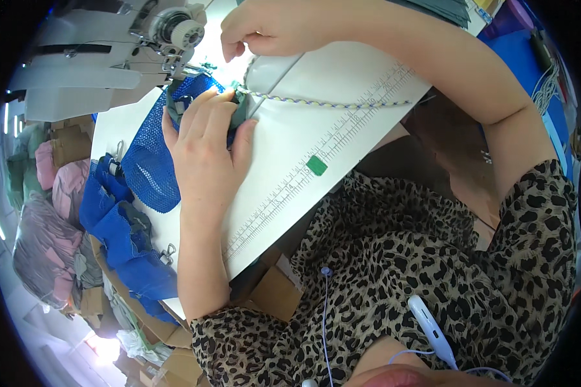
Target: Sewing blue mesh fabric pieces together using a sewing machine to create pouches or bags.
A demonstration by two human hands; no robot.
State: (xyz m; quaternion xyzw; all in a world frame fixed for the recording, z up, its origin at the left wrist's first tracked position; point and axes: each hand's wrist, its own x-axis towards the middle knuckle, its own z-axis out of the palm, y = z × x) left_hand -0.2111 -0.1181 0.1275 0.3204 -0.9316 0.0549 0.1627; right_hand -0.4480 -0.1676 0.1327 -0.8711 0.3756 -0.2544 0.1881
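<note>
My left hand (206,138) lies open, fingers stretched out, on blue mesh fabric (152,158) with a dark green edging, close to the needle area of a white sewing machine (97,64). Beyond it, my right hand (271,29) is closed with curled fingers beside the bright machine lamp; what it holds, if anything, is hidden. A patterned cord (323,101) runs from the fabric by my left fingertips rightward across the white table (284,138). Glare washes out the needle and presser foot.
Blue fabric pieces with metal clips (126,238) hang over the table's left edge. A printed ruler scale and a green patch (316,166) mark the near edge. Dark folded fabric (436,9) is stacked at far right. Wrapped bundles (51,245) and cardboard boxes (274,293) stand below.
</note>
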